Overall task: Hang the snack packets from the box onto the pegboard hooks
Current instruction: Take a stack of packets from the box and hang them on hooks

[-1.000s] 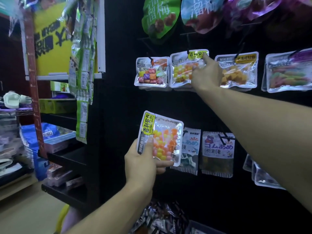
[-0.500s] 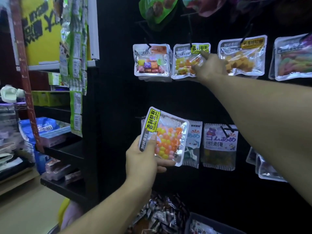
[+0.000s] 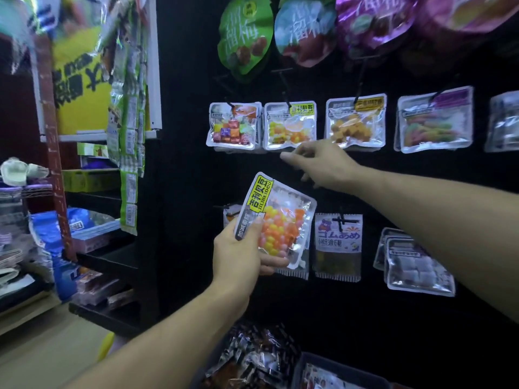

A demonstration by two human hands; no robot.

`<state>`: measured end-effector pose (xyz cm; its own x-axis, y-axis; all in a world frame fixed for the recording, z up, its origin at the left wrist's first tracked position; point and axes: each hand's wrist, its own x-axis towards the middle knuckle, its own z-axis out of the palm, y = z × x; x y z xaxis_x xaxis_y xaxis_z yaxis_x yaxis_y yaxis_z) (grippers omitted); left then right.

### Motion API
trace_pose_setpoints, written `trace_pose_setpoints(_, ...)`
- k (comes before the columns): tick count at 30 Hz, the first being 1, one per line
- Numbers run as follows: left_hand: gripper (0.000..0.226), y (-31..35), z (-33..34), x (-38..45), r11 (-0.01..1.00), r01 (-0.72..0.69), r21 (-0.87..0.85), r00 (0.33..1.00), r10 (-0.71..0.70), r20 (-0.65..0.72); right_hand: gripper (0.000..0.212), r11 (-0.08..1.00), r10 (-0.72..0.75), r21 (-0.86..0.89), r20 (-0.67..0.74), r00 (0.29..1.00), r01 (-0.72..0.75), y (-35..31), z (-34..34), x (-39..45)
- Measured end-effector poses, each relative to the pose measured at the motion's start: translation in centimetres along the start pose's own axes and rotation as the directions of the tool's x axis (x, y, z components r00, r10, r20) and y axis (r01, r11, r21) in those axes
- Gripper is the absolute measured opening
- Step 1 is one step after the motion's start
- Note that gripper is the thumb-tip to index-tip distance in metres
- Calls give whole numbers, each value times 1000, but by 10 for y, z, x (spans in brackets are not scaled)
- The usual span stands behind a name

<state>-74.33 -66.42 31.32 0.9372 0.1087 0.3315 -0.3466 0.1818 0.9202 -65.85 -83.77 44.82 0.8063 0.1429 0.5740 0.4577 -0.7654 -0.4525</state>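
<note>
- Pegboard (image 3: 365, 318): black and largely stocked. Big plum pouches (image 3: 245, 35) line the top edge, a row of clear packets sits mid-height, and more hang lower right. Most hanging appears done.
- Box (image 3: 303, 369): at the bottom edge, packets visible inside; stock is left to hang.
- Hung bean packet (image 3: 290, 125): on its hook in the middle row, matching the one in hand.
- Held bean packet (image 3: 276, 220): not yet hung, tilted, in front of the lower row.
- Left hand (image 3: 238, 255): clamped on that packet's lower left corner.
- Right hand (image 3: 325, 164): holds nothing, fingers loosely apart, just below the hung bean packet.
</note>
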Motion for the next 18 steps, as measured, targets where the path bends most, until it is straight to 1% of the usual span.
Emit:
trace_pose_setpoints(2, 13, 6, 6, -3, 1000, 2, 0, 1000, -2, 29, 46, 999, -13, 44, 153, 988, 6, -11, -6, -17)
trace_pose_setpoints(4, 12, 12, 12, -3, 1000, 25, -7, 997, -25, 70, 44, 996, -64, 69, 226, 972, 49, -17, -12, -30)
trace_pose_setpoints(6, 15, 16, 15, 0, 999, 48, -3, 996, -48, 81, 32, 991, -93, 119, 247, 965, 65, -19, -20, -36)
trace_pose_setpoints(7, 16, 17, 17, 2, 998, 58, -8, 995, -57, 77, 27, 988, -86, 143, 254, 963, 51, -18, -24, -38)
trace_pose_setpoints(9, 19, 19, 17, 7, 997, 74, -11, 995, -73, 67, 22, 987, -63, 162, 281, 958, 17, -17, -32, -40)
trace_pose_setpoints(11, 29, 21, 15, 14, 996, 84, 26, 995, -85, 48, 19, 988, -48, 155, 300, 953, 1, -16, -37, -41)
trace_pose_setpoints(13, 42, 25, 10, 25, 994, 56, 89, 998, -56, -3, 14, 980, -27, 199, 245, 969, -23, -15, -36, -41)
trace_pose_setpoints(15, 57, 31, 6, 39, 985, 21, 172, 1000, -17, -25, 14, 949, 33, 310, 100, 994, -63, -15, -32, -39)
trace_pose_setpoints(16, 61, 35, 5, 44, 978, 1, 207, 1000, 1, -9, 16, 928, 72, 364, 27, 997, -77, -14, -29, -36)
trace_pose_setpoints(18, 61, 39, 8, 57, 973, -46, 225, 999, 38, 39, 23, 901, 145, 426, -112, 983, -84, -14, -21, -26)
